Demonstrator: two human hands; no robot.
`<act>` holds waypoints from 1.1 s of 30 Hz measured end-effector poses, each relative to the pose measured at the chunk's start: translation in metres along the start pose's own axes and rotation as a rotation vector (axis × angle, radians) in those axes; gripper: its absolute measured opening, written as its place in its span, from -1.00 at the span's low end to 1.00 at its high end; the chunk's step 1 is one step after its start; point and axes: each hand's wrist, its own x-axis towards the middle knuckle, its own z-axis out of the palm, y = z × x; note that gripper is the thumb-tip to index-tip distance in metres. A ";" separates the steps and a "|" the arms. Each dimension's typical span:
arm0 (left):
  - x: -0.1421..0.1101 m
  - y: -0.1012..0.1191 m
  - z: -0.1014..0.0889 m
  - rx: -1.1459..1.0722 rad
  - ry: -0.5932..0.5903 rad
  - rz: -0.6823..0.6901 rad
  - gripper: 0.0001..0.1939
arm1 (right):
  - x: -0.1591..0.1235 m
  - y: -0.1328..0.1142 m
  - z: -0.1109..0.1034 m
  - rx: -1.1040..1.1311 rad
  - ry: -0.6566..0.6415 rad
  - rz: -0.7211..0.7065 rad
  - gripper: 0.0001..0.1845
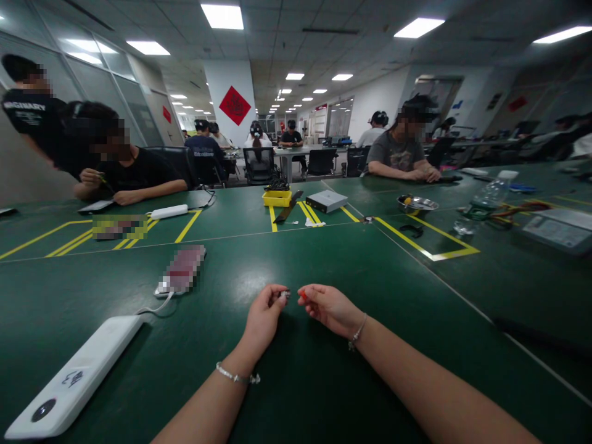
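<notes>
Just above the green table [259, 265], my left hand [263, 314] pinches a small silvery metal piece [285, 294] between thumb and fingers. Its exact kind is too small to make out. Opposite it, a short gap away, my right hand [330, 308] is closed on a small orange-red piece [303, 295], mostly covered by the fingertips. The two pieces are apart. To the left of my hands lies a phone [182, 268], its screen blurred, with a white cable [157, 308] running to a white power bank [78, 376].
Farther back are a yellow bin [277, 198], a grey metal box [326, 200], a metal bowl [419, 203], a plastic bottle [491, 196] and a power supply unit [559, 229]. Yellow tape [407, 239] marks the tabletop. Co-workers sit across the table at left and right.
</notes>
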 end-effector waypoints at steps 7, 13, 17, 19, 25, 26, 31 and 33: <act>-0.004 0.001 -0.001 0.010 -0.051 0.023 -0.77 | 0.000 0.003 0.002 0.000 -0.033 -0.004 -0.72; -0.004 0.004 -0.001 -0.004 -0.040 0.034 -0.84 | -0.001 0.003 0.006 -0.015 -0.015 -0.055 -0.75; -0.004 0.003 0.000 0.087 -0.016 0.036 -0.82 | 0.000 0.004 0.005 0.015 0.005 -0.057 -0.70; -0.005 0.004 0.000 0.139 -0.009 0.040 -0.82 | 0.000 0.005 0.004 0.028 0.006 -0.062 -0.70; -0.007 0.009 0.002 0.222 -0.007 0.061 -0.83 | -0.002 0.005 0.008 0.000 0.035 -0.139 -0.76; -0.007 0.010 0.003 0.231 -0.012 0.077 -0.83 | -0.002 0.005 0.009 -0.015 0.045 -0.165 -0.76; -0.007 0.012 0.003 0.268 -0.013 0.193 -0.86 | 0.000 0.007 0.010 -0.109 0.091 -0.315 -0.79; -0.007 0.010 0.004 0.284 0.009 0.197 -0.86 | 0.000 0.007 0.012 -0.138 0.131 -0.365 -0.81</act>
